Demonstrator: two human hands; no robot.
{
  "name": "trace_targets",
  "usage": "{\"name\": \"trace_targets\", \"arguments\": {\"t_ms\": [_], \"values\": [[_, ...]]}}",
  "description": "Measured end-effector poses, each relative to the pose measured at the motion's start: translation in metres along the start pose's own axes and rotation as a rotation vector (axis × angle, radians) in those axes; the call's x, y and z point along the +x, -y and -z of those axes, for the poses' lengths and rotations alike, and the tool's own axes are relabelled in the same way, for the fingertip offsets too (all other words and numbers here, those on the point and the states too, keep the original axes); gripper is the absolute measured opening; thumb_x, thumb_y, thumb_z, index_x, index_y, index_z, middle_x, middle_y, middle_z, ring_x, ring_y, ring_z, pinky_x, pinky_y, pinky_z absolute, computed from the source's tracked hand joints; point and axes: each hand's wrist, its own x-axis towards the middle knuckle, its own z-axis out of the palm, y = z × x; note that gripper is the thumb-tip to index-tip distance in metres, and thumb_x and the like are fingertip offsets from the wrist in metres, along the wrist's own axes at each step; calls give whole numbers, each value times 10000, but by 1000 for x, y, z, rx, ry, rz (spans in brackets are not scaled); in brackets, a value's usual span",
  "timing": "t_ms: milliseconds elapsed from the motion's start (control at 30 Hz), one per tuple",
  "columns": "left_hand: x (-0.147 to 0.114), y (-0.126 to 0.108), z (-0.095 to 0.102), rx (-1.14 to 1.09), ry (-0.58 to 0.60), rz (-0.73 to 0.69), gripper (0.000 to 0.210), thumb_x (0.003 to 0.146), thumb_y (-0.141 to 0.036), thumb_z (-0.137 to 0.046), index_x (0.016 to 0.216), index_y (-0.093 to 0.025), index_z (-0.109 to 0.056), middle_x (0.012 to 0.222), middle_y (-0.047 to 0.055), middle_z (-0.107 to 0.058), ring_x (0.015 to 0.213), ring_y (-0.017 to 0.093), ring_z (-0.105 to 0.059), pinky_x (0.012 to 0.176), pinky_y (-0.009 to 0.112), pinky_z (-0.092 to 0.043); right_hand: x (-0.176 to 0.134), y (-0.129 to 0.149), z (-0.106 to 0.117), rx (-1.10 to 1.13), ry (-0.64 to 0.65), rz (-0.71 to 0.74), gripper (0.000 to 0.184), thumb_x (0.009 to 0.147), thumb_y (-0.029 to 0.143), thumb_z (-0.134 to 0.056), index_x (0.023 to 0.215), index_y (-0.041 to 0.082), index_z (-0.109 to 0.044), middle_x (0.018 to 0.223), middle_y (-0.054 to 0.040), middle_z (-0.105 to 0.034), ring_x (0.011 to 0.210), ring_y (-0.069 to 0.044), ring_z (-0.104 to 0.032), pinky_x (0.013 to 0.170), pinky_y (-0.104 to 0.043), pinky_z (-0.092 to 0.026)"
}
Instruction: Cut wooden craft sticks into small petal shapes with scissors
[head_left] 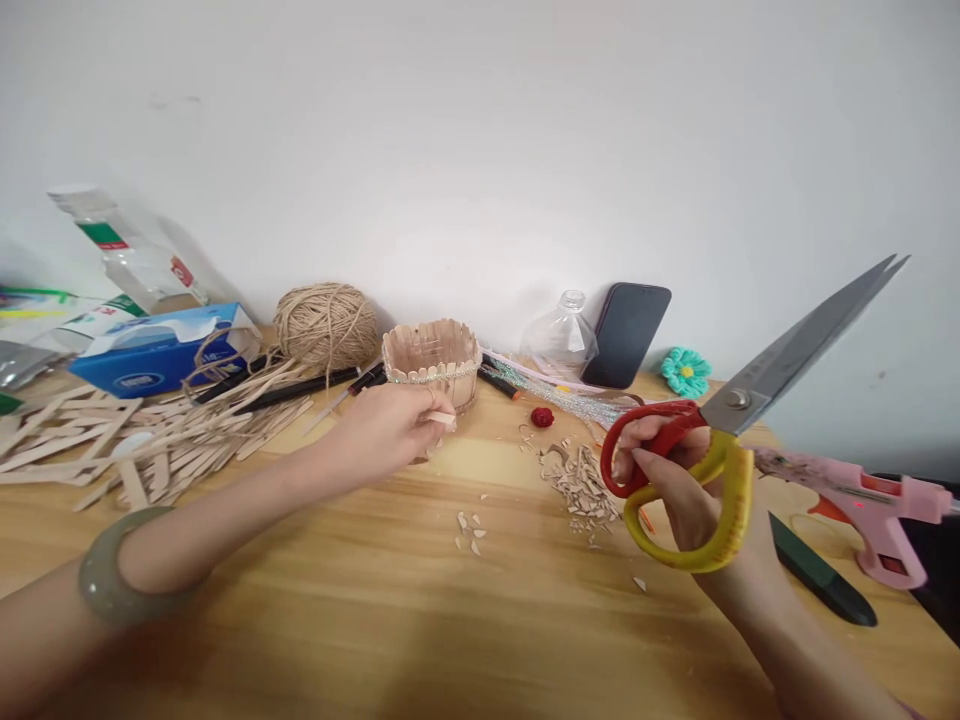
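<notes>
My left hand [394, 425] is closed around a wooden craft stick [442, 418], whose pale end pokes out past the fingers. Just behind it stands a small basket [431, 378] made of upright wooden pieces with a beaded trim. My right hand [686, 490] grips a pair of scissors [780, 350] by red and yellow handles, raised above the table, blades pointing up to the right and nearly closed. Several wood clippings [469, 530] lie between the hands. A larger pile of wood scraps [585, 488] is left of the scissors.
Many craft sticks [150, 450] spread at the left by a blue tissue box [165, 350] and a twine ball [326, 325]. Behind are a clear bottle [566, 335], a phone [628, 335] and a turquoise flower [685, 371]. A pink glue gun [862, 500] sits at the right.
</notes>
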Motion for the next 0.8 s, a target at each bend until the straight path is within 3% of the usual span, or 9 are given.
{"name": "trace_targets", "arguments": {"t_ms": [133,233,333,467,533,667,800], "values": [[5,-10,-7,-691,55,143,63,803,-224,-450,853,-191,-469,736,3,-663,517,109,-487,500,228,-366,-2,-4,2,-8,-2,-62,113,770,298,-595,797,223,-516,525,69,-442,463,-115,-395,441,-243,-309],[12,-27,-15,-999,166,164,115,799,-275,-475,783,-162,-490,751,52,-665,531,102,-493,511,228,-398,-7,-5,-2,-60,69,-110,211,742,377,-631,795,210,-513,563,69,-430,475,-106,-370,453,-238,-307],[19,-43,-16,-1054,186,138,205,789,-329,-530,793,-131,-579,700,29,-606,579,110,-520,550,231,-431,-10,-5,-6,-135,209,-126,277,772,456,-605,817,203,-504,655,47,-441,559,-122,-399,510,-247,-333],[22,-54,-15,-1125,206,148,221,803,-335,-525,827,-133,-612,526,-66,-404,417,52,-280,390,171,-210,-9,-6,-6,-158,309,-116,331,804,520,-560,804,202,-467,674,43,-411,582,-124,-373,521,-248,-309],[21,-57,-17,-1188,248,152,246,829,-371,-492,834,-144,-586,488,-73,-400,395,51,-223,376,173,-157,-10,-6,-4,-147,318,-107,345,827,542,-518,811,202,-462,661,45,-399,565,-122,-360,511,-248,-305],[21,-60,-23,-1152,280,81,351,855,-497,-420,808,-168,-535,535,-31,-505,434,89,-409,405,188,-317,-15,-2,-3,-154,389,-118,387,846,582,-463,791,199,-460,668,39,-391,558,-120,-357,515,-252,-309],[20,-60,-24,-1012,163,37,338,863,-407,-417,754,-151,-608,532,-58,-349,503,102,-378,451,201,-344,-19,6,-8,-216,461,-144,462,815,653,-445,762,194,-453,682,29,-385,593,-127,-331,539,-256,-299]]}}
